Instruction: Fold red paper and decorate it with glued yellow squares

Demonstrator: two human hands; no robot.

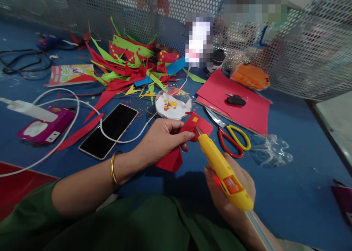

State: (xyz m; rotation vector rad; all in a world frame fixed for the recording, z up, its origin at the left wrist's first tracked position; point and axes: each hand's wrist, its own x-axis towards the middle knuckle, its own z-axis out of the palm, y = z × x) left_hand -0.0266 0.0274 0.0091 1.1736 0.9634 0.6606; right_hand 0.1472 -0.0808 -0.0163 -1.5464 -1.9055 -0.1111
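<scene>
mid-frame, the left hand (165, 137) pinches a red, round-cornered paper piece (204, 124) bearing a small yellow square (195, 119), best held steady and dabbed sparingly by the pointed metal nozzle (198, 131) of the yellow plastic glue gun (216, 157) the right hand (243, 175) grasps.

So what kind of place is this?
Probably a craft table, but I can't tell what building it's in. There's a pile of red and green scraps, scissors, and a yellow glue gun in the person's right hand.
</scene>
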